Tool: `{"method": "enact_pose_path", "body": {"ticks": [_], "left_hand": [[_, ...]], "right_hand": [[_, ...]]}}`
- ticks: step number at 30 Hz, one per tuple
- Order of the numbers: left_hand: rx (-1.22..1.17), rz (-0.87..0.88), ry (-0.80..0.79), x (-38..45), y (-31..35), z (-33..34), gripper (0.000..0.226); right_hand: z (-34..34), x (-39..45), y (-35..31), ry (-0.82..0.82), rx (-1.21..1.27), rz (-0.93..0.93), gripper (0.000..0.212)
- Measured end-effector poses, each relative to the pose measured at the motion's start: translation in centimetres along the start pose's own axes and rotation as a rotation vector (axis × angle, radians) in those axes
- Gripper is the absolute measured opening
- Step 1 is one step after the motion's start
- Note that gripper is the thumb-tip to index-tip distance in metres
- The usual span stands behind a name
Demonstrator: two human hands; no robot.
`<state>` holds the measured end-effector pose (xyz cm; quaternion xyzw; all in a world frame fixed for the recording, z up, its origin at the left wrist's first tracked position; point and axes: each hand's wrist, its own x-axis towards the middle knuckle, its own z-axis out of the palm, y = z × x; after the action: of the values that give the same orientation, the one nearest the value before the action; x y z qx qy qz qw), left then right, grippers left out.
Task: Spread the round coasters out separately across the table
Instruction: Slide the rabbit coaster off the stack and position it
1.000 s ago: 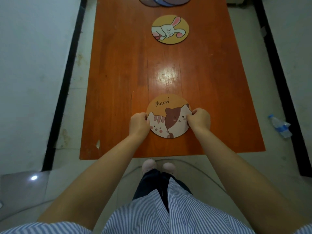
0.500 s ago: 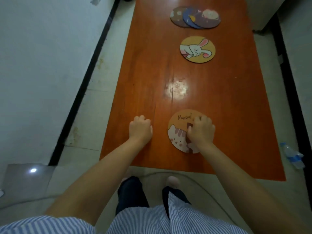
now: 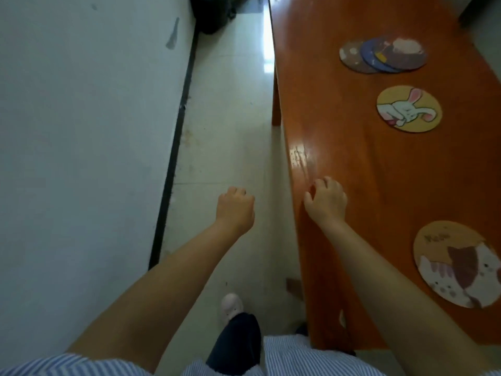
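A cat coaster marked "Meow" lies alone near the front right of the orange table. Further back lies a yellow rabbit coaster, also alone. At the far end three dark coasters overlap one another in a fan. My right hand hovers over the table's left edge with curled fingers, holding nothing, well left of the cat coaster. My left hand is off the table, above the floor, fingers curled in with nothing in them.
A pale tiled floor strip runs between the table's left edge and a white wall with a black skirting line. A dark bag sits on the floor at the far end. My shoe is on the floor beside the table.
Both hands have let go of the cat coaster and moved left. The view has swung left, so the table now sits at the right and the left hand is over the floor.
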<state>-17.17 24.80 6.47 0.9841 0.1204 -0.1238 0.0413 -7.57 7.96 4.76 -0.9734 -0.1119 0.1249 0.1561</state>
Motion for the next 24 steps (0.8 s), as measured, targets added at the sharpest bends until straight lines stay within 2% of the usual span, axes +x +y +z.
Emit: {"method": "enact_pose_path", "body": {"ticks": [6, 15, 19, 24], "left_hand": [[0.054, 0.122, -0.068, 5.6, -2.7, -1.8, 0.022], [0.116, 0.414, -0.106, 19.6, 2.4, -4.8, 0.034], [0.142, 0.478, -0.172, 25.1, 3.8, -6.5, 0.043], [0.126, 0.542, -0.123, 30.7, 4.4, -7.4, 0.045]], "right_hand": [[0.3, 2.4, -1.8, -0.003, -0.064, 0.105, 0.048], [-3.3, 12.4, 0.7, 0.042, -0.091, 0.205, 0.044], [-6.0, 17.4, 1.9, 0.036, -0.077, 0.282, 0.045], [-7.7, 21.2, 3.8, 0.067, -0.08, 0.416, 0.037]]}}
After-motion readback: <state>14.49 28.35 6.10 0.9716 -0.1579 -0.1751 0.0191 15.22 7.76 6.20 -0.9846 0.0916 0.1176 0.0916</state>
